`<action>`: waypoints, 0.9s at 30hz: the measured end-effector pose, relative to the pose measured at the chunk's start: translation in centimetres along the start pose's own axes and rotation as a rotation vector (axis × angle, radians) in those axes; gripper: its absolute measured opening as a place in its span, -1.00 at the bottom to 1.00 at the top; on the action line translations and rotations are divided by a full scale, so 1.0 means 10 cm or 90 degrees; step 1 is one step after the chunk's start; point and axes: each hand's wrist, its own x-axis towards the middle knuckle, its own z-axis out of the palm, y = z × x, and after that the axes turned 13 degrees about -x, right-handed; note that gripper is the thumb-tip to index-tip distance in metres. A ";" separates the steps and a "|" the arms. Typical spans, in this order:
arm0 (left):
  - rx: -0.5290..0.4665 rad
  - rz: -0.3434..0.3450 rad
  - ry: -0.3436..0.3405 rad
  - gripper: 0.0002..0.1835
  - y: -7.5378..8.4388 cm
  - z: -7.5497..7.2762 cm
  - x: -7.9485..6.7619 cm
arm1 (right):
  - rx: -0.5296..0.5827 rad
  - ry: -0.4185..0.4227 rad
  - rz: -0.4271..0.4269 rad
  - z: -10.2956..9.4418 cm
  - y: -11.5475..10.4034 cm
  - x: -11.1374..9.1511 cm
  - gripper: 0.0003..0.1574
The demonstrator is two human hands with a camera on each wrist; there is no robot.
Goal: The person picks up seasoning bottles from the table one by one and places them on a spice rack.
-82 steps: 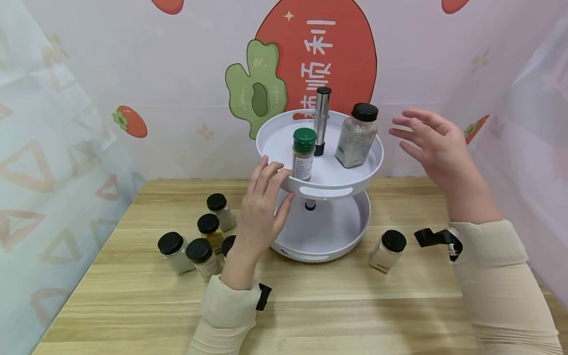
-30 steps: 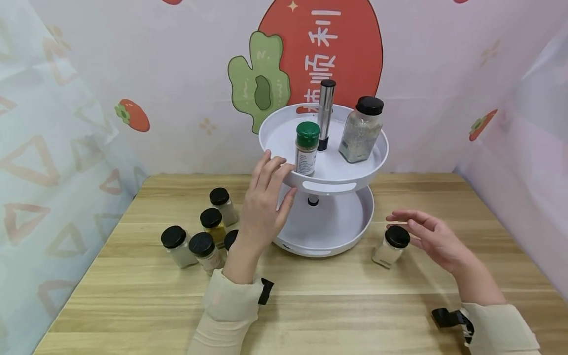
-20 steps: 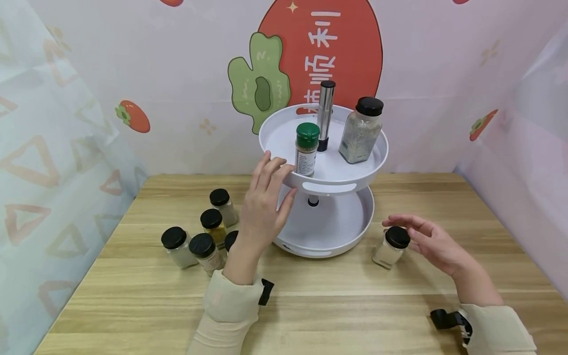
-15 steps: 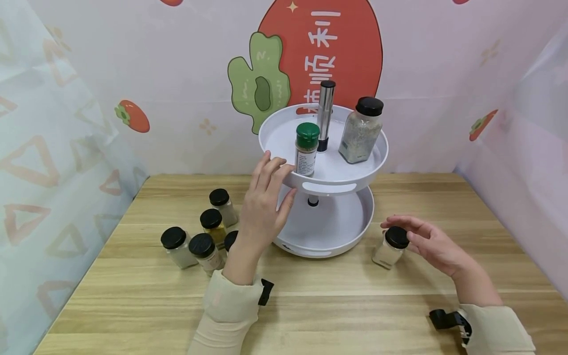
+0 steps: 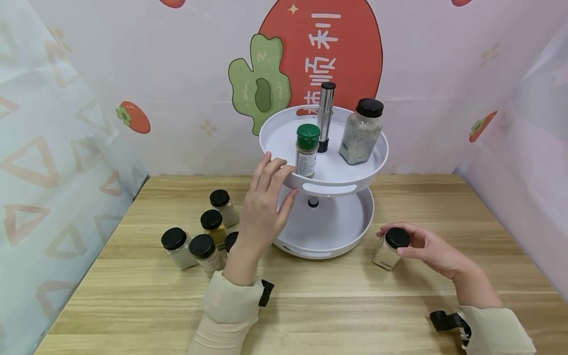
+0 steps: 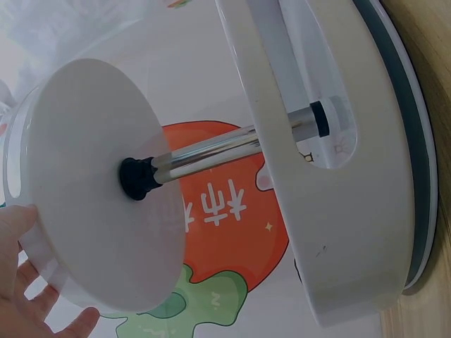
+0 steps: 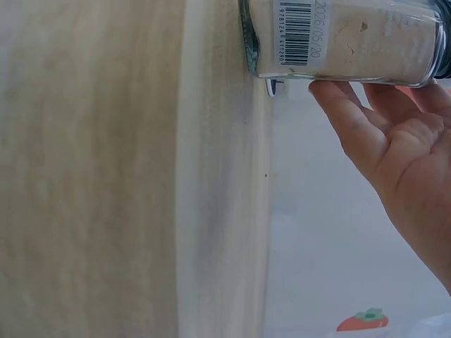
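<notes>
My left hand point(image 5: 262, 207) rests its fingers against the left front rim of the upper tray of a white two-tier turntable point(image 5: 326, 188). Its thumb stands apart below that rim, as the left wrist view also shows. On the upper tray are a green-capped spice bottle point(image 5: 306, 150), close to my left fingertips, and a larger black-capped jar point(image 5: 361, 133). At the right, my right hand point(image 5: 437, 254) holds a small black-capped spice jar point(image 5: 385, 255), fingers behind it and thumb in front. Pale powder and a barcode label show on this jar point(image 7: 352, 39) in the right wrist view.
Several black-capped spice jars point(image 5: 203, 251) stand grouped on the wooden table point(image 5: 133, 296) at the left; one is partly hidden by my left wrist. A metal post point(image 5: 326, 116) rises through the turntable. Printed cloth point(image 5: 186, 74) hangs behind and at both sides.
My right hand came down from beside the upper tray to the small jar on the table, and its fingers and thumb closed around it. My left hand stayed at the tray rim.
</notes>
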 end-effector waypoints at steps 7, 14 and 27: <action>0.002 -0.004 -0.006 -0.55 0.00 -0.01 0.00 | -0.032 0.007 -0.001 0.00 0.00 -0.01 -0.41; 0.002 -0.003 -0.005 -0.55 0.00 0.00 0.00 | -0.052 0.012 0.012 0.00 0.02 -0.02 -0.39; -0.003 0.000 -0.003 -0.56 0.00 -0.01 0.00 | -0.100 0.061 0.023 0.01 0.02 -0.01 -0.44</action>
